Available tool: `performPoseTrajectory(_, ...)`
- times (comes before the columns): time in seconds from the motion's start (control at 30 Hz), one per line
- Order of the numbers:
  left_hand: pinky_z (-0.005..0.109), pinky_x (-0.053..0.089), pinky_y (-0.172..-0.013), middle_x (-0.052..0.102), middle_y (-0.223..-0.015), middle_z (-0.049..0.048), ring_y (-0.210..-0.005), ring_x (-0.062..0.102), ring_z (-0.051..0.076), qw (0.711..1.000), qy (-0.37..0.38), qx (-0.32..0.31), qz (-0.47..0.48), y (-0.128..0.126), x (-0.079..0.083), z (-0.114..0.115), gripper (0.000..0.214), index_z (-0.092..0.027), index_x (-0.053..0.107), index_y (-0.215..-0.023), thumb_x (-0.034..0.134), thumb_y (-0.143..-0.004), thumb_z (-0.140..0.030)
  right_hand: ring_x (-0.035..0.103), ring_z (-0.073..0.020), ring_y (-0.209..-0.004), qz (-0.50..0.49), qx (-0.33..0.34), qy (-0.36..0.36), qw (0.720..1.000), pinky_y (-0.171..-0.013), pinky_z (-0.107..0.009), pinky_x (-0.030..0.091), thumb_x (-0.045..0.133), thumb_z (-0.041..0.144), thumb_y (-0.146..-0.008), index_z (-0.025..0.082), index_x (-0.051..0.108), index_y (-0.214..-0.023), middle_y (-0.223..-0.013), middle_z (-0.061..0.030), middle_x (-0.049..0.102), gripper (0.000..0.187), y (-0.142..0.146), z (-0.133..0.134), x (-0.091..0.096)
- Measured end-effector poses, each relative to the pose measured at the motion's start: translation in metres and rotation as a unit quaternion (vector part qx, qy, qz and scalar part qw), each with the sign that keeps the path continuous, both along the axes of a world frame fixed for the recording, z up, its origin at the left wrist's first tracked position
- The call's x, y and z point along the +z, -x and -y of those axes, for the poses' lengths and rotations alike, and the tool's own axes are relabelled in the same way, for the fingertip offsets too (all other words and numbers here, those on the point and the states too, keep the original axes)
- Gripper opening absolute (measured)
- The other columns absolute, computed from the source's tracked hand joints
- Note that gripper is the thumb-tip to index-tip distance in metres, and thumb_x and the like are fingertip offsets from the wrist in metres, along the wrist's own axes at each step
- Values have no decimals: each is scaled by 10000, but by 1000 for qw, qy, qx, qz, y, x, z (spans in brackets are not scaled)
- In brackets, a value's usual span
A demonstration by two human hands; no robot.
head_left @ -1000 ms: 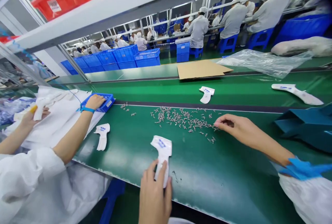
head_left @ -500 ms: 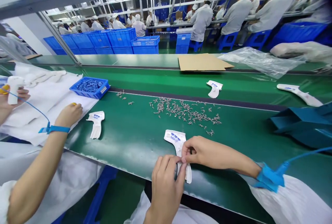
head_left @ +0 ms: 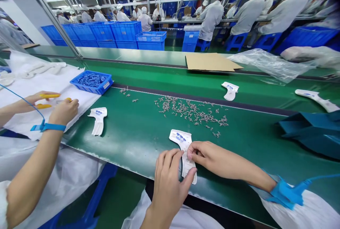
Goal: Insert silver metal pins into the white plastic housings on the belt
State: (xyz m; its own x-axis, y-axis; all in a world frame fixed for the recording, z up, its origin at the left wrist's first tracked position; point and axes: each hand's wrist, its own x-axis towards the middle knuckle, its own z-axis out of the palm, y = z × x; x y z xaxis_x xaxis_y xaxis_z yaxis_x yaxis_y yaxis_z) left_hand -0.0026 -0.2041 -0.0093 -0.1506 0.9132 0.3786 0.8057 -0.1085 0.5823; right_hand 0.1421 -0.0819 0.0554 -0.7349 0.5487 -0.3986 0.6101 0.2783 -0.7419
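A white gun-shaped plastic shell half [head_left: 180, 137], with small blue parts in its wide end, lies on the green bench in front of me. My left hand [head_left: 170, 183] straddles its handle, fingers along the left side and thumb at the lower right. Over the handle's upper part, my right hand [head_left: 200, 153] has its fingertips pinched together; anything between them is hidden. A blue wrist strap [head_left: 285, 192] is around my right wrist. Beyond the shell, many small metal screws [head_left: 191, 112] are scattered on the bench.
Another shell half [head_left: 98, 121] lies left, and a third [head_left: 230, 91] on the green belt. A blue tray [head_left: 91, 82] holds small blue parts. A co-worker's hands [head_left: 62, 110] wear yellow finger cots. Teal folded material [head_left: 310, 133] and a long white piece [head_left: 316, 98] lie right.
My left thumb has parted from my right fingertips and moved down the handle. My right hand has shifted slightly up the handle. The white object has left the co-worker's hand.
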Motion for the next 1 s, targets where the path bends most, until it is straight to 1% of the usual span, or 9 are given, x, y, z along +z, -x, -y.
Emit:
performPoseTrajectory(0.07,457,500,-959,619,-1319,105,-1190,552,302,999,27,-17,-36,2,-2,0,511,-209,537,-1308,718,-845,-331,494,-153,-675,15,9,-29,999,-576,-251,356,426,413,-993,206,614,-874,-814,-16,595,304,-1,0,0)
performPoseTrajectory(0.13,480,486,-976,598,-1368,100,-1233,523,322,998,44,-24,-50,3,-5,1,561,-209,524,-1333,732,-832,-354,519,-166,-701,26,8,-41,999,-594,-260,370,426,413,-993,210,617,-878,-826,-24,605,302,-1,1,-2)
performPoseTrajectory(0.3,469,481,-969,626,-1344,83,-1227,533,321,998,41,-17,-38,2,-9,0,526,-212,544,-1315,717,-842,-364,510,-157,-664,34,0,-33,999,-556,-259,336,446,410,-991,207,600,-834,-808,-22,618,299,2,3,-5)
performPoseTrajectory(0.4,467,481,-963,630,-1341,67,-1210,542,319,998,37,-13,-39,2,-10,0,523,-218,555,-1300,731,-827,-354,512,-153,-663,27,-4,-38,999,-561,-257,337,450,404,-994,213,598,-842,-818,-16,621,285,2,5,-5)
performPoseTrajectory(0.6,458,490,-951,637,-1337,53,-1206,547,308,999,32,-11,-42,2,-11,1,515,-225,557,-1302,723,-830,-348,559,-182,-746,30,-1,-48,998,-614,-273,366,449,383,-990,221,608,-842,-837,-21,635,271,0,7,-6)
performPoseTrajectory(0.7,457,490,-949,632,-1345,55,-1202,547,309,998,32,-14,-45,2,-10,1,508,-220,560,-1297,719,-832,-347,579,-206,-804,39,-1,-72,997,-651,-289,387,449,369,-985,226,610,-859,-876,-34,649,250,1,8,-7)
performPoseTrajectory(0.8,452,485,-951,628,-1352,49,-1206,541,311,998,34,-13,-41,2,-9,1,502,-221,558,-1302,711,-837,-336,588,-214,-816,49,-5,-106,993,-659,-299,388,438,344,-987,226,582,-860,-923,-49,660,226,2,11,-9)
performPoseTrajectory(0.9,448,482,-948,627,-1355,40,-1206,538,309,999,31,-14,-36,2,-9,1,498,-224,551,-1313,696,-849,-332,595,-204,-773,65,-10,-133,989,-626,-289,356,434,298,-989,228,548,-863,-903,-48,664,183,4,14,-10)
performPoseTrajectory(1.0,447,476,-952,623,-1360,40,-1207,533,307,999,34,-18,-37,2,-9,1,498,-224,542,-1324,685,-858,-325,592,-194,-726,94,-22,-145,985,-587,-274,303,457,259,-980,233,514,-877,-871,-34,667,120,7,16,-8)
